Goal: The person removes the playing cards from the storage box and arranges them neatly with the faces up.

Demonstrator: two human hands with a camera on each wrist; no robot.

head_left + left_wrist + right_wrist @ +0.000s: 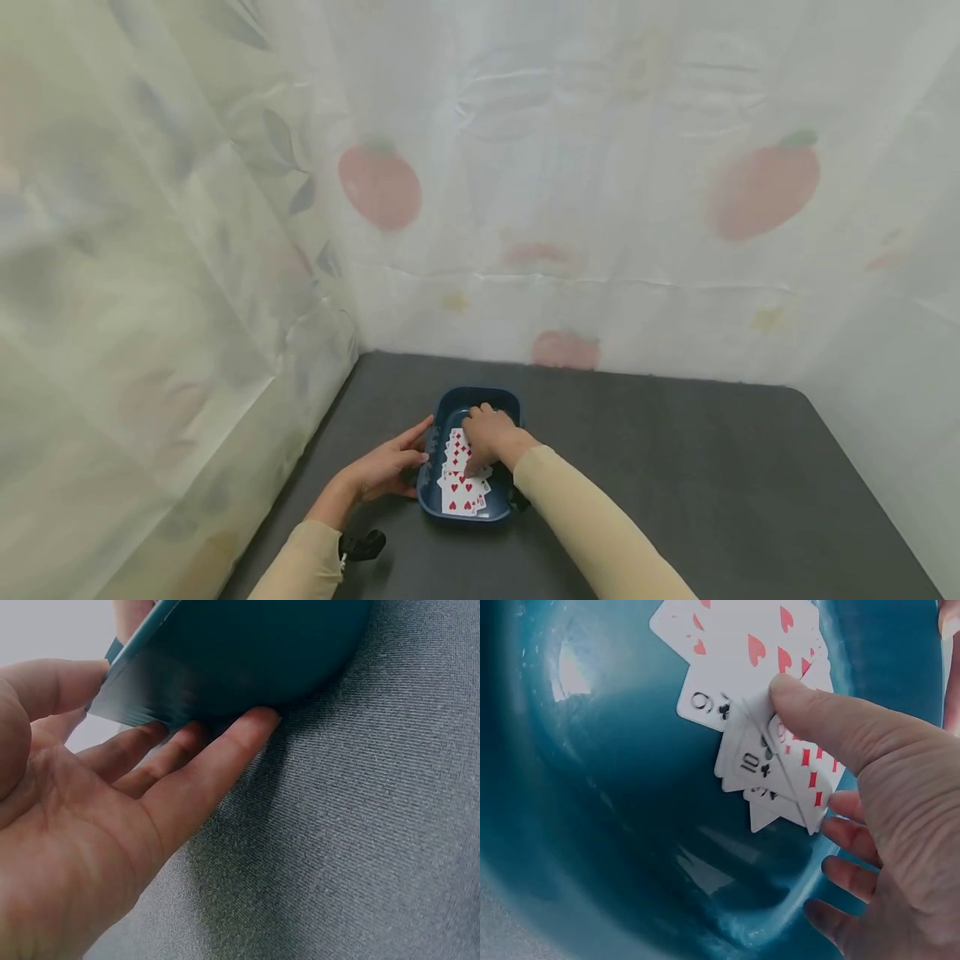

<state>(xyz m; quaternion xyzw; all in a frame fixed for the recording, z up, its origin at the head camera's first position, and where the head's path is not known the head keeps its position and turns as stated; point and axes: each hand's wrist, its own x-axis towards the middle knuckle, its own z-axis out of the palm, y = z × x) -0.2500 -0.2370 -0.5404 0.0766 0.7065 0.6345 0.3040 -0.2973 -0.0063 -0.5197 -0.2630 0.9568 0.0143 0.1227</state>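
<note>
A dark blue plastic basin (431,497) stands on the dark table, with overlapping playing cards (459,493) lying face up inside. My left hand (384,467) is at the basin's left side. In the left wrist view its thumb reaches the rim, and its extended fingers (217,761) touch the outer wall low down. My right hand (491,437) reaches into the basin over the cards. Its thumb (821,709) and fingers pinch a tilted diamond card (807,776) at its edges. Around it lie heart cards (742,634), a nine of clubs (703,703) and a ten of clubs (750,765).
The dark grey table (712,475) extends to the right of the basin. Behind it hangs a pale curtain (600,183) with fruit prints, and a leaf-patterned curtain (172,333) runs along the left edge. A black device (363,546) sits at the left wrist.
</note>
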